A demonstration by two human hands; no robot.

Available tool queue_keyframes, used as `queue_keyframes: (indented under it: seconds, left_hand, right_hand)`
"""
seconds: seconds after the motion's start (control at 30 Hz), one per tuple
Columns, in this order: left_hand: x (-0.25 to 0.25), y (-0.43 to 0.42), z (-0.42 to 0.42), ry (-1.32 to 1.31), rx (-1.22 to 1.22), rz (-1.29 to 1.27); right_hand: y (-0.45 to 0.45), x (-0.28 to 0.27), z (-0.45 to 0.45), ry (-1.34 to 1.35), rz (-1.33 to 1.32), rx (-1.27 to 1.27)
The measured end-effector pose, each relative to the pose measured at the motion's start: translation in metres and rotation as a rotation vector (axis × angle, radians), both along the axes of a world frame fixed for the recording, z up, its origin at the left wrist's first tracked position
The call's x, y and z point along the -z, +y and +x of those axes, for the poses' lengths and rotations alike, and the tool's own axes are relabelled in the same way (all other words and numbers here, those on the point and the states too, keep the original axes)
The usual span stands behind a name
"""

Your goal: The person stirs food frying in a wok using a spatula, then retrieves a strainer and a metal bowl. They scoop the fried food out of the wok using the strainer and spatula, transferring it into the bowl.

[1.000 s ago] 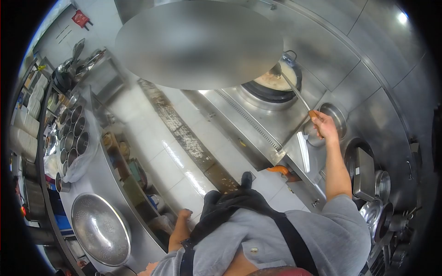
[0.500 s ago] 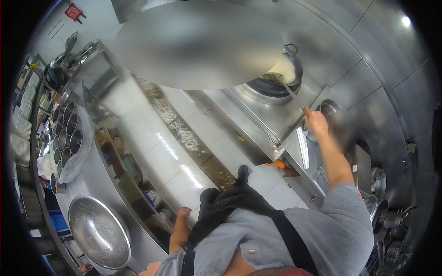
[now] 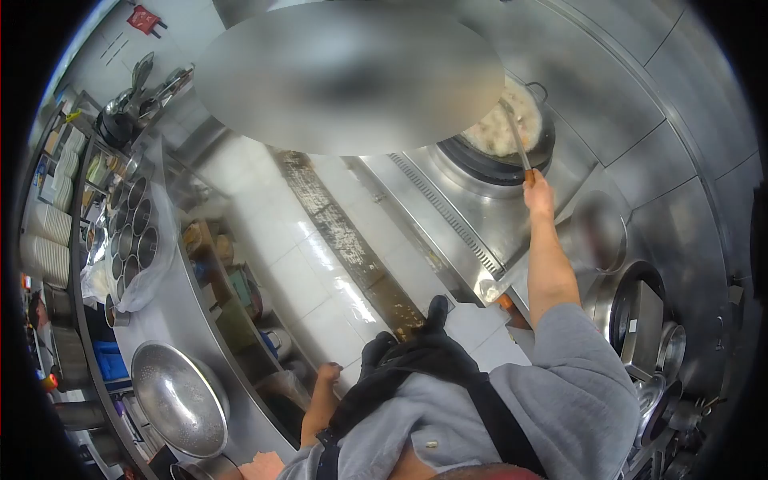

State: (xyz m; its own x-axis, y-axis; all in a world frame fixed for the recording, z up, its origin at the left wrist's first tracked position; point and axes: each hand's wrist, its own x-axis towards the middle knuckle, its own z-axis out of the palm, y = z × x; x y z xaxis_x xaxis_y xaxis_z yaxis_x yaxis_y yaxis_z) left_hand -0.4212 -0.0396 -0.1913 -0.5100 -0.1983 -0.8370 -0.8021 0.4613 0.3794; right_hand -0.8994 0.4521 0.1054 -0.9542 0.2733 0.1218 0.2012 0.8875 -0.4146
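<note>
My right hand (image 3: 540, 196) is closed round the wooden grip of a long-handled metal cooking tool (image 3: 518, 144). Its head dips into pale, foamy food (image 3: 506, 128) in a dark wok (image 3: 488, 170), so I cannot tell whether it is a ladle or a spatula. The wok sits on the steel stove (image 3: 480, 208), its far left part covered by a blurred oval. Down by my side hangs my left hand (image 3: 329, 373), its fingers curled in and nothing visible in them. The edge of the left counter and its lower shelf are nearest to it.
A large perforated metal bowl (image 3: 180, 400) rests on the left counter (image 3: 184, 320), with several metal canisters (image 3: 132, 232) behind it. Plates (image 3: 48, 240) are stacked on a far-left rack. Pans and a steel box (image 3: 642, 332) stand on my right. White floor tiles (image 3: 304, 264) run between.
My right hand has moved forward, pushing the tool farther across the wok. The pale food now spreads wider and looks bubbly. My left hand still hangs low.
</note>
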Motion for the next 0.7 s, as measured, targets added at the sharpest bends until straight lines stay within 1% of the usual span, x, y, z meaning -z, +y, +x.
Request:
queue_keyframes:
  seconds: [0.03,0.07,0.1,0.13,0.17,0.2,0.23,0.3,0.33,0.37,0.43,0.47,0.53,0.57,0.63,0.67,0.7]
  left_hand:
    - [-0.012,0.005,-0.007,-0.080,-0.104,-0.014]
    - [-0.016,0.006,-0.012,-0.078,-0.105,-0.016]
    - [-0.012,0.005,-0.015,-0.069,-0.003,-0.022]
    - [-0.004,0.002,-0.018,-0.060,0.103,-0.027]
    - [0.015,-0.005,-0.015,-0.055,0.108,-0.028]
    - [0.041,-0.014,-0.007,0.078,0.171,0.017]
    - [0.053,-0.018,-0.003,0.211,0.233,0.063]
    - [0.055,-0.016,-0.010,0.193,0.223,0.074]
    - [0.055,-0.016,-0.015,0.172,0.210,0.081]
    - [0.054,-0.017,-0.019,0.179,0.220,0.082]
    - [0.047,-0.017,-0.024,0.138,0.182,0.062]
    - [0.047,-0.018,-0.027,0.142,0.182,0.064]
    - [0.049,-0.024,-0.024,0.142,0.320,-0.007]
    - [0.048,-0.026,-0.017,0.134,0.313,-0.010]
    - [0.029,-0.028,-0.017,0.223,0.337,-0.022]
    - [0.014,-0.011,-0.024,-0.038,-0.227,-0.030]
    - [0.025,-0.019,-0.012,-0.039,-0.232,-0.035]
  right_hand:
    - [0.008,0.000,-0.004,0.087,-0.083,0.012]
    - [0.012,-0.005,-0.004,0.095,-0.134,0.021]
    - [0.019,-0.005,-0.002,0.096,-0.136,0.022]
    - [0.029,-0.003,0.002,0.159,-0.156,-0.012]
    - [0.039,-0.004,0.008,0.226,-0.174,-0.045]
    - [0.048,-0.009,0.015,0.167,-0.256,-0.053]
    - [0.052,-0.014,0.021,0.172,-0.253,-0.049]
    - [0.059,-0.030,0.034,0.093,-0.312,0.017]
    - [0.056,-0.044,0.039,0.107,-0.239,0.030]
    - [0.058,-0.047,0.038,0.115,-0.238,0.038]
    - [0.062,-0.049,0.027,0.138,-0.100,0.072]
    - [0.066,-0.043,0.018,0.142,-0.098,0.071]
    - [0.070,-0.024,0.004,0.198,-0.050,0.100]
    - [0.067,-0.017,0.005,0.191,-0.054,0.093]
    - [0.042,-0.021,0.018,-0.072,-0.665,0.214]
    - [0.036,-0.012,0.021,-0.075,-0.670,0.209]
    - [0.029,0.001,0.025,-0.067,-0.849,0.220]
